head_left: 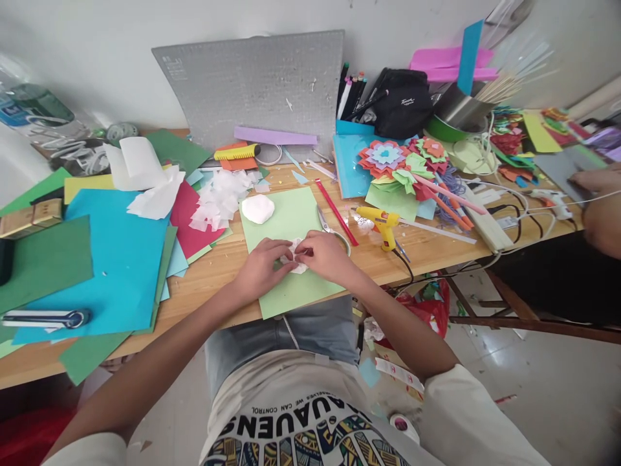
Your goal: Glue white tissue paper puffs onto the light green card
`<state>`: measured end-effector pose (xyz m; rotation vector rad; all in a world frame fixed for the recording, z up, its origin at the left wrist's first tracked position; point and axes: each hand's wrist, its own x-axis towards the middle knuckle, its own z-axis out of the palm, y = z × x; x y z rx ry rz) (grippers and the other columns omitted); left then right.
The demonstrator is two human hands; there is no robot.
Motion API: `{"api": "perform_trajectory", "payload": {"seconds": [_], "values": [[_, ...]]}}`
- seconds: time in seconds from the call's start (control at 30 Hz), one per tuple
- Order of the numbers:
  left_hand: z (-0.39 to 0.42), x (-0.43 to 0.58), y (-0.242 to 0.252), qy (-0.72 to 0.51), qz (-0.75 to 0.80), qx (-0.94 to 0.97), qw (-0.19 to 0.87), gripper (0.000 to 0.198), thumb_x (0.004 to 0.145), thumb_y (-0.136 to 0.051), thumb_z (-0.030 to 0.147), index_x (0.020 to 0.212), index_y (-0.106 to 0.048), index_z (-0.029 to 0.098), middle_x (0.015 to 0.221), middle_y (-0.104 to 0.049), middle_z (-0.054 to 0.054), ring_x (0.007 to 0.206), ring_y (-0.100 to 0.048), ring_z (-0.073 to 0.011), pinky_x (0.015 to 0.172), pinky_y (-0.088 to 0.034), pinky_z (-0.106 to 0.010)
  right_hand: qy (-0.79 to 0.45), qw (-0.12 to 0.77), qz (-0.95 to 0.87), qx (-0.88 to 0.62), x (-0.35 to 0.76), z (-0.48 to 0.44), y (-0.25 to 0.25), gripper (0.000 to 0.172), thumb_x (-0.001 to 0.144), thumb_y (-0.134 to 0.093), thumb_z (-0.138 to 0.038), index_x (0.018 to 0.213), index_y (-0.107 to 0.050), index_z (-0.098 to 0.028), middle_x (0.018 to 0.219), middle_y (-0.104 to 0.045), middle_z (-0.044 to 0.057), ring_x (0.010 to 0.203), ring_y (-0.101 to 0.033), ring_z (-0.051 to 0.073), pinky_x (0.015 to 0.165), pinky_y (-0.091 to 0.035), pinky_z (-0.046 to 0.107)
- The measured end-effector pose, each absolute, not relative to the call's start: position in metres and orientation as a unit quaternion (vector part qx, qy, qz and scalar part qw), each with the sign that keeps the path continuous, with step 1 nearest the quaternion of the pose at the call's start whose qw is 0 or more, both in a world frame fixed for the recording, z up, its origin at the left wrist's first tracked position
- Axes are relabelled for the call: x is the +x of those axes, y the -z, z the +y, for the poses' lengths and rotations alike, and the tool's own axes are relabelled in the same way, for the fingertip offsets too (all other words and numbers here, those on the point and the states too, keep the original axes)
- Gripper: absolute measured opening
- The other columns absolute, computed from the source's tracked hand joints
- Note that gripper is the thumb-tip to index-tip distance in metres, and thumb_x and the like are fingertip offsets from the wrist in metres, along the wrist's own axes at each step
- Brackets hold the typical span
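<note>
Both my hands meet over a light green sheet of paper (286,298) at the table's front edge. Between them is a small piece of crumpled white paper (299,267), partly hidden by my fingers. My left hand (266,266) grips it from the left with curled fingers. My right hand (326,257) pinches it from the right. A rounded white paper piece (258,208) lies at the sheet's upper left corner. Scissors (345,241) rest by the sheet's right edge, close to my right hand, under a red strip (337,212).
To the right lie a yellow glue gun (385,226), paper flowers (388,158) and a white power strip (485,217). Blue card (121,259) and torn white paper (220,194) cover the left. A grey cutting mat (262,90) leans on the wall. Another person's hand (601,200) is far right.
</note>
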<state>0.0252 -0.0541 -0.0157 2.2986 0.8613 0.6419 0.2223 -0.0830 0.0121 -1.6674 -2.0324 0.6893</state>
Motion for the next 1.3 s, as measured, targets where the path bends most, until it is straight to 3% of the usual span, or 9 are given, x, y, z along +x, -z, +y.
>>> {"api": "perform_trajectory", "payload": {"seconds": [0.13,0.3,0.43,0.57,0.8,0.97,1.07,1.17,1.3], "values": [[-0.053,0.023,0.016,-0.223,0.302,0.885,0.276,0.013,0.086,-0.068,0.034,0.089,-0.07,0.021,0.126,-0.066,-0.009,0.111,-0.059,-0.0265,0.096,-0.049,-0.045,-0.292,0.269,-0.704,-0.589,0.228,-0.082,-0.007,0.012,0.076,-0.072,-0.01,0.076,-0.077,-0.02,0.076,-0.071,0.001,0.068,-0.064,0.013,0.068,-0.047,0.026],[-0.052,0.022,0.017,-0.221,0.301,0.888,0.267,0.01,0.088,-0.066,0.029,0.088,-0.072,0.021,0.127,-0.065,-0.01,0.111,-0.058,-0.0261,0.097,-0.049,-0.046,-0.353,0.253,-0.742,-0.511,0.243,-0.088,-0.009,0.028,0.076,-0.068,-0.005,0.094,-0.078,-0.023,0.1,-0.075,0.002,0.076,-0.069,0.014,0.073,-0.054,0.027],[-0.053,0.022,0.018,-0.225,0.3,0.887,0.268,0.01,0.088,-0.066,0.029,0.09,-0.072,0.021,0.126,-0.065,-0.009,0.112,-0.057,-0.0259,0.098,-0.049,-0.045,-0.255,0.248,-0.809,-0.467,0.244,-0.088,-0.006,0.017,0.08,-0.07,-0.009,0.086,-0.079,-0.022,0.101,-0.075,0.005,0.089,-0.069,0.018,0.087,-0.052,0.034],[-0.053,0.021,0.017,-0.226,0.295,0.889,0.269,0.01,0.089,-0.065,0.027,0.091,-0.072,0.021,0.124,-0.066,-0.009,0.111,-0.058,-0.0251,0.098,-0.049,-0.044,-0.174,0.254,-0.844,-0.438,0.239,-0.084,0.003,0.017,0.088,-0.063,-0.012,0.082,-0.077,-0.02,0.088,-0.075,0.005,0.086,-0.064,0.02,0.085,-0.049,0.037],[-0.054,0.023,0.015,-0.232,0.281,0.888,0.281,0.014,0.087,-0.068,0.033,0.095,-0.07,0.021,0.125,-0.065,-0.009,0.112,-0.057,-0.025,0.099,-0.049,-0.043,-0.2,0.331,-0.779,-0.494,0.24,-0.083,0.017,0.018,0.085,-0.069,-0.018,0.101,-0.075,-0.021,0.103,-0.069,0.006,0.088,-0.066,0.018,0.08,-0.054,0.031],[-0.057,0.027,0.016,-0.241,0.355,0.855,0.293,0.022,0.087,-0.065,0.032,0.105,-0.063,0.02,0.108,-0.068,-0.008,0.101,-0.061,-0.0239,0.09,-0.053,-0.042,-0.18,0.285,-0.814,-0.473,0.241,-0.081,0.017,0.015,0.088,-0.067,-0.019,0.097,-0.078,-0.023,0.102,-0.073,0.006,0.094,-0.068,0.019,0.086,-0.053,0.032],[-0.057,0.024,0.017,-0.25,0.373,0.842,0.301,0.028,0.088,-0.061,0.029,0.113,-0.061,0.018,0.12,-0.061,-0.011,0.091,-0.064,-0.0196,0.086,-0.056,-0.039,-0.173,0.259,-0.823,-0.475,0.241,-0.081,0.015,0.02,0.089,-0.065,-0.018,0.105,-0.077,-0.023,0.104,-0.073,0.007,0.097,-0.067,0.02,0.089,-0.052,0.034],[-0.054,0.019,0.018,-0.25,0.376,0.851,0.267,0.021,0.091,-0.055,0.027,0.107,-0.067,0.019,0.118,-0.062,-0.011,0.097,-0.065,-0.0209,0.09,-0.055,-0.04,-0.177,0.255,-0.823,-0.476,0.24,-0.082,0.014,0.024,0.09,-0.063,-0.019,0.11,-0.075,-0.022,0.113,-0.069,0.009,0.096,-0.066,0.02,0.088,-0.053,0.035],[-0.049,0.017,0.017,-0.251,0.383,0.849,0.263,0.017,0.092,-0.056,0.027,0.091,-0.072,0.02,0.099,-0.068,-0.007,0.089,-0.066,-0.0198,0.084,-0.055,-0.035,-0.17,0.266,-0.836,-0.448,0.24,-0.083,0.016,0.02,0.092,-0.06,-0.017,0.097,-0.078,-0.023,0.114,-0.071,0.008,0.095,-0.066,0.02,0.092,-0.051,0.037]]}}
